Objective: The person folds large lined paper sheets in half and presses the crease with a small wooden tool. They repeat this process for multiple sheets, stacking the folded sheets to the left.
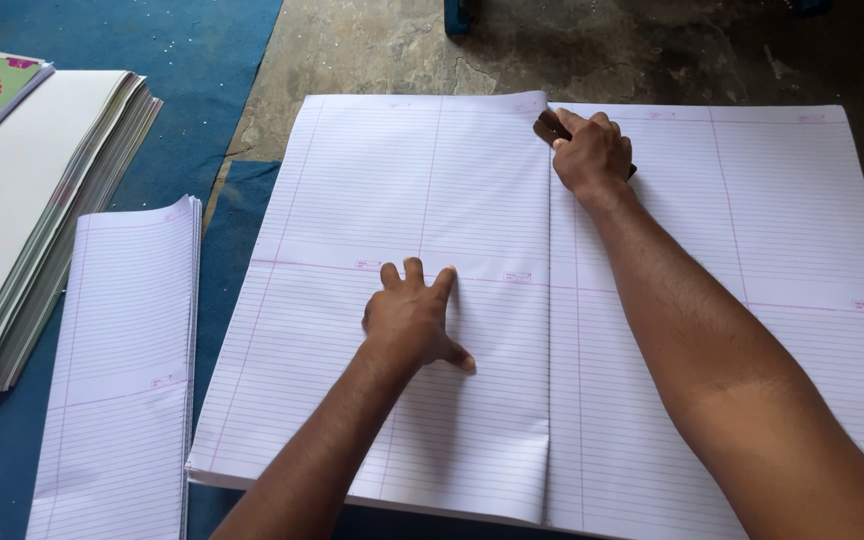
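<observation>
Sheet (392, 200): large ruled paper, folded over a stack, fold line running up the middle.
Left hand (410, 318): laid flat, fingers spread, sheet pinned against slipping.
Right hand (592, 152): fingers curled tight on a dark tool (550, 128), pressed at the fold's far end, apparently for creasing.
Folded pile (127, 370): kept left, apart.

The bare left hand (410, 318) lies palm down, fingers spread and pointing away, thumb out to its right. Beyond it and to its right, the bare right hand (592, 152) is curled closed, knuckles up, forearm outstretched.
</observation>
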